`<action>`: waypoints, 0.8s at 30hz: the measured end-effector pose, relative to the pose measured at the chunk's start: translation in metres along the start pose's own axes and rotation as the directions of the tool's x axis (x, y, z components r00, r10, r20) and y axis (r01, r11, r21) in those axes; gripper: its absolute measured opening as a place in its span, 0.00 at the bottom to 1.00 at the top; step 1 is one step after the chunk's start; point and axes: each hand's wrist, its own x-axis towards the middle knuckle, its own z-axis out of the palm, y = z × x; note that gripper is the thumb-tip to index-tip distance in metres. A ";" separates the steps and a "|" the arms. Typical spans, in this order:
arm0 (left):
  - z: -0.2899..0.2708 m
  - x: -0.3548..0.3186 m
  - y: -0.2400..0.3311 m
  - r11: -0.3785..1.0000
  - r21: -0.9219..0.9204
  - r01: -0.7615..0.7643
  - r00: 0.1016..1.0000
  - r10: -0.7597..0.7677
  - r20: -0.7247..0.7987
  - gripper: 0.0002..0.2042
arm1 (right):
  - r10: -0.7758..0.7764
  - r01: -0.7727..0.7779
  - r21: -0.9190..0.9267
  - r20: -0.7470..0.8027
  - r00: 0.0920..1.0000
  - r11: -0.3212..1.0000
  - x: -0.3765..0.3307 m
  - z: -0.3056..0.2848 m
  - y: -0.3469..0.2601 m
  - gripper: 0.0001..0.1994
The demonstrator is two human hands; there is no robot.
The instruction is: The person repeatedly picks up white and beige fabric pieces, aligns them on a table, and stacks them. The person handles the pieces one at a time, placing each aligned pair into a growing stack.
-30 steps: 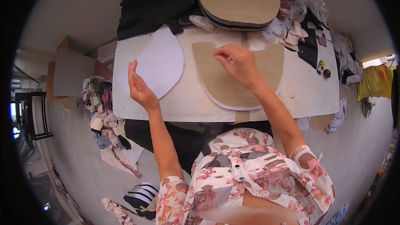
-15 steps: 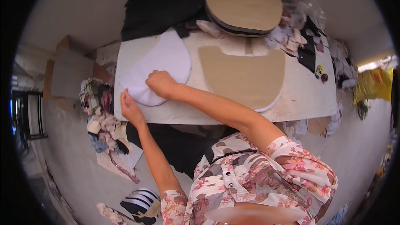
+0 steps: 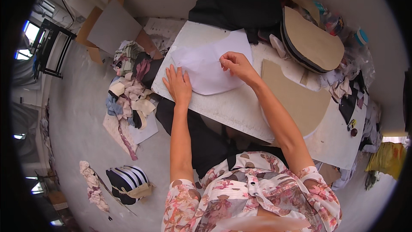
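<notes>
A thin white sheet (image 3: pixel 206 66), cut with a rounded edge, lies on the left part of the white table. Its material, fabric or paper, is hard to make out. My left hand (image 3: pixel 179 85) rests flat at its near left edge, fingers spread. Over the sheet's right part, my right hand (image 3: pixel 238 65) is closed in a pinch; what the fingertips hold, if anything, is hidden. To the right lies a tan curved panel (image 3: pixel 292 92) with a notch in its far edge and a white rim showing underneath.
A stack of tan-topped rounded panels (image 3: pixel 315 38) stands at the back, beside heaped black cloth (image 3: pixel 236 2). Scraps (image 3: pixel 128 90) pile up off the table's left end. A striped bundle (image 3: pixel 128 182) lies on the floor. Small items (image 3: pixel 352 129) sit near the table's right edge.
The view has turned, so the table now slants. My left hand has gone from raised, curled fingers to lying flat. The right hand has shifted toward the sheet's right side, and the sheet lies flatter.
</notes>
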 end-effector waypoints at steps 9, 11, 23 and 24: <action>-0.046 -0.040 0.028 0.390 -0.820 0.420 0.907 -0.137 0.399 0.29 | -0.187 0.185 0.033 0.099 0.977 0.982 -0.035 -0.011 -0.019 0.09; -0.065 -0.054 0.038 -0.137 -0.725 0.675 0.736 0.064 0.674 0.35 | -0.205 0.228 -0.157 0.145 0.968 0.961 -0.047 -0.004 -0.018 0.06; -0.089 -0.043 0.073 0.495 -0.839 0.226 0.973 -0.146 0.176 0.06 | -0.603 0.644 -0.607 0.314 0.733 0.466 -0.081 0.018 -0.049 0.11; -0.100 -0.045 0.081 0.602 -0.797 0.053 0.998 0.006 0.070 0.06 | -0.635 0.663 -0.589 0.302 0.710 0.462 -0.077 0.015 -0.058 0.12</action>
